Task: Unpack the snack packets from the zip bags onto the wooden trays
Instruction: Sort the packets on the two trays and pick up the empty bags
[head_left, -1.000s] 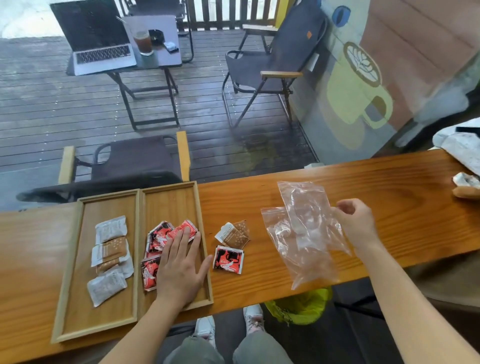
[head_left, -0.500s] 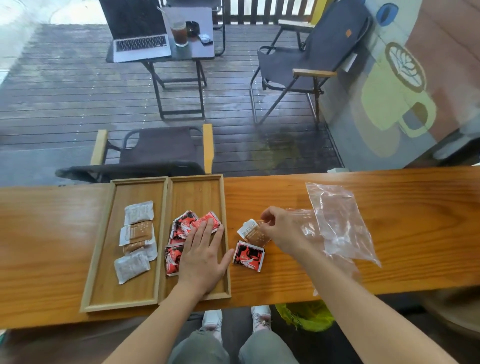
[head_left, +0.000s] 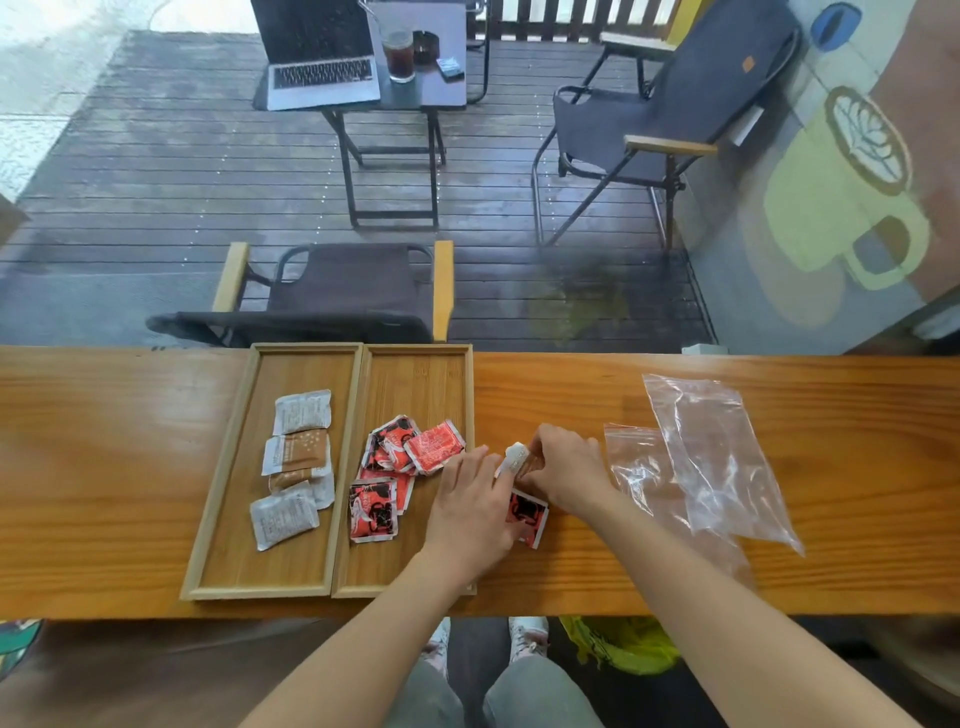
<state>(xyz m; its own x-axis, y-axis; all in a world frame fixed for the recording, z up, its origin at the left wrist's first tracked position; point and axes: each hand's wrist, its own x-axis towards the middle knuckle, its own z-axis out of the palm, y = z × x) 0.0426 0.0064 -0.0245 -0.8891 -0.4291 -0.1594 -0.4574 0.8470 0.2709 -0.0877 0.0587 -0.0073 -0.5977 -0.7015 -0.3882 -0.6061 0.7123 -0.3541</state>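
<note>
Two wooden trays lie side by side. The left tray (head_left: 223, 493) holds several white and brown snack packets (head_left: 298, 457). In the right tray (head_left: 415, 366) are several red packets (head_left: 410, 452). My left hand (head_left: 467, 519) lies flat across that tray's right edge, its fingers spread onto a loose red-and-black packet (head_left: 530, 517) on the table. My right hand (head_left: 569, 470) pinches a brown-and-white packet (head_left: 515, 458), tilted up just above the table. Two flat, see-through zip bags (head_left: 711, 457) lie to the right of my hands and look empty.
The long wooden table (head_left: 104, 467) ends in a near edge just below the trays. Beyond its far edge stand a dark folding chair (head_left: 343, 296), a small table with a laptop (head_left: 322, 57) and a drink, and another chair (head_left: 670, 104).
My right hand let go of the zip bags, moved left and took hold of the brown-and-white packet. My left hand slid right, off the red packets in the tray, onto the loose red packet.
</note>
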